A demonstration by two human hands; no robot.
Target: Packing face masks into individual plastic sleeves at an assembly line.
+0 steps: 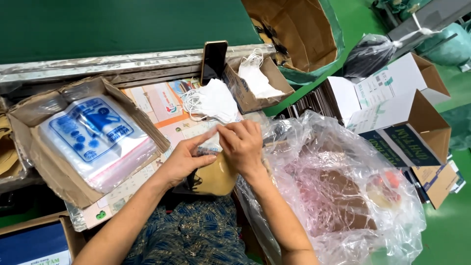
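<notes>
**Kid:** What do you see from the head camera?

**Helper:** Two bare hands meet over the work table [169,105]. The left hand [184,159] has its pointer finger and thumb pinched on the edge of a clear little bag [212,145]. The other fingers are curled in loosely. The right hand [243,145] is bent over the same little bag, with its fingers pinched on the top of it.

**Kid:** Where is the little bag?

**Helper:** It is right between the two hands, just in front of a pile of white masks [213,100]. I cannot tell what is inside it. A yellow-brown thing [216,179] sits just under the hands. I cannot tell what it is.

**Kid:** What is near the pile of masks?

**Helper:** Behind it a dark phone [214,61] stands up against the table edge. Just to the right of the pile is a small brown box [245,95] with more white masks [260,78] in it. Far to the left of the pile is a big open box [37,162] with a stack of clear bags with blue print [93,137].

**Kid:** And on the right?

**Helper:** A big crinkly plastic bag [343,196] sits to the right of the pile, touching the right arm. It holds thin pale strings [314,196].
</notes>
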